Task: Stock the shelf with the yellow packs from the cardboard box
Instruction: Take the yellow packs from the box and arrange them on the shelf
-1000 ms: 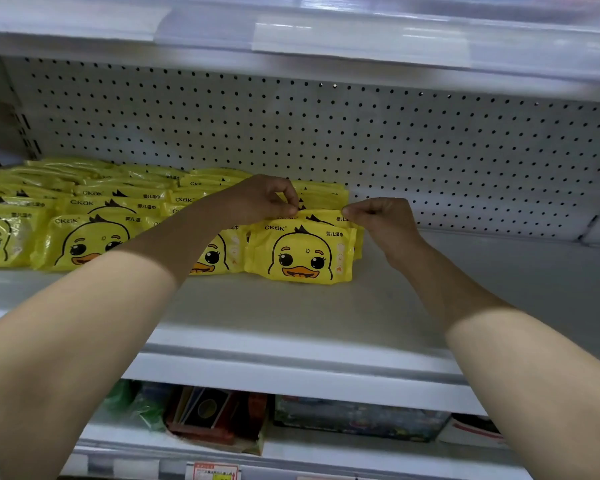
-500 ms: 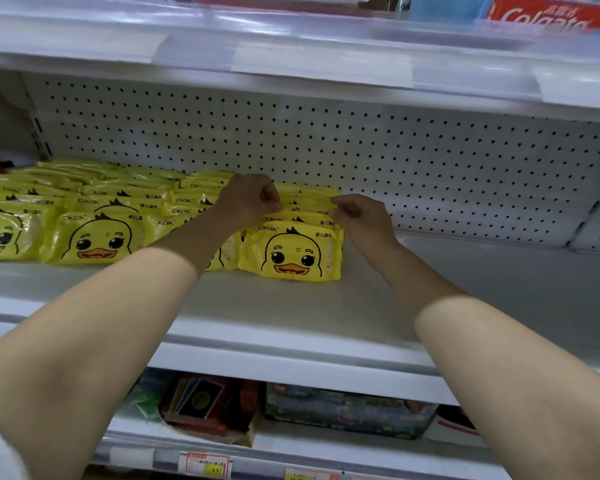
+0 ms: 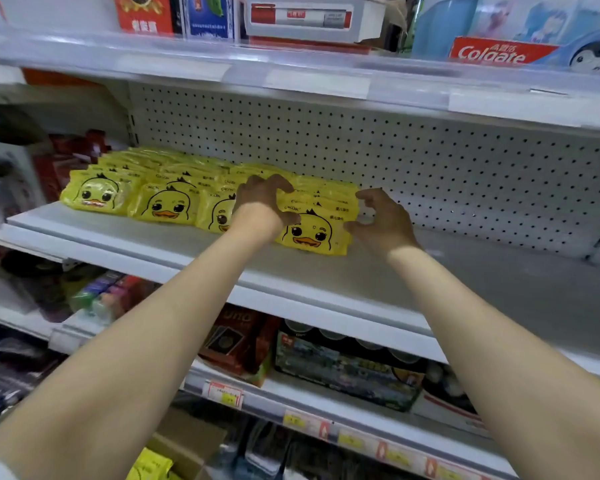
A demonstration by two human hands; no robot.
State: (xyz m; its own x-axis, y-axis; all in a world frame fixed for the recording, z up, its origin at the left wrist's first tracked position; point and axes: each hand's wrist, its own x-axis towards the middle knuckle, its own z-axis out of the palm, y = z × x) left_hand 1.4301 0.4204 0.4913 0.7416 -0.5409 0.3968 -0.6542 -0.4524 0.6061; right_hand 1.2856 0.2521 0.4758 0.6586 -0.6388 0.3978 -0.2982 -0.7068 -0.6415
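Note:
Yellow duck-face packs (image 3: 312,233) stand in several rows on the left half of the white shelf (image 3: 361,282). My left hand (image 3: 262,202) arches over the left side of the rightmost row, with curled fingers on the pack tops and the thumb on the front pack. At that row's right edge is my right hand (image 3: 383,221), fingers curled and spread. Its thumb is beside the front pack and a gap shows under its fingers. At the bottom, a cardboard box (image 3: 191,441) shows between my arms with a yellow pack (image 3: 151,465) in it.
The shelf's right half is bare, backed by white pegboard (image 3: 430,168). Above is a shelf with a Colgate box (image 3: 492,53) and other cartons. Below, a shelf holds card boxes (image 3: 239,341) and a dark carton (image 3: 347,368). Red goods (image 3: 70,157) sit left of the packs.
Both hands pinched the top edges of the rightmost packs before; now their fingers have spread apart and the right hand has come off. The view has pulled back and tilted up.

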